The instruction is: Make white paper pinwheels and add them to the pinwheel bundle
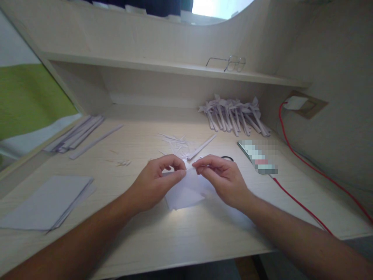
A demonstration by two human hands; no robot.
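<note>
Near the front middle of a pale wood-grain worktop (186, 233), the left hand (157, 182) and right hand (223, 179) each pinch, thumb against fingertips, the top edge of a small white sheet of thin paper (183, 196); it looks light, limp and easily torn or creased, best held at edges or corners. Behind the sheet lie white paper scraps (175, 142) and one folded strip; far right a pile of knotted paper strips (233, 114), a red cable (303, 163); left, flat strips (75, 136) and a paper stack (46, 202); wire-framed glasses (230, 63) on the shelf above.
</note>
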